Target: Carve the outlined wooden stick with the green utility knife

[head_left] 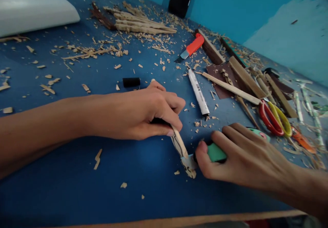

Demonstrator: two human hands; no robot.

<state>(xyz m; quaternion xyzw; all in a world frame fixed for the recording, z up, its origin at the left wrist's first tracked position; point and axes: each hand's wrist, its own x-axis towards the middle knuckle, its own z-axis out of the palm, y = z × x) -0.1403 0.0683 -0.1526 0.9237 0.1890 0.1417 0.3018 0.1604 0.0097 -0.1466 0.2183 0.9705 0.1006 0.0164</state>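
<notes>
My left hand [143, 113] is closed round a thin wooden stick [180, 147] with dark pen lines drawn on it. The stick slants down to the right onto the blue table [77, 173]. My right hand [241, 156] grips a green-handled utility knife [216, 152]. Its short blade [190, 160] rests against the marked end of the stick. Wood chips lie around both hands.
A white marker [198, 91] and its black cap [131, 82] lie behind my hands. An orange utility knife [192, 47], red and yellow scissors [275, 118], wooden strips [246, 77], carved sticks [143, 24] and shavings crowd the far and right side. A white box [30, 9] sits far left.
</notes>
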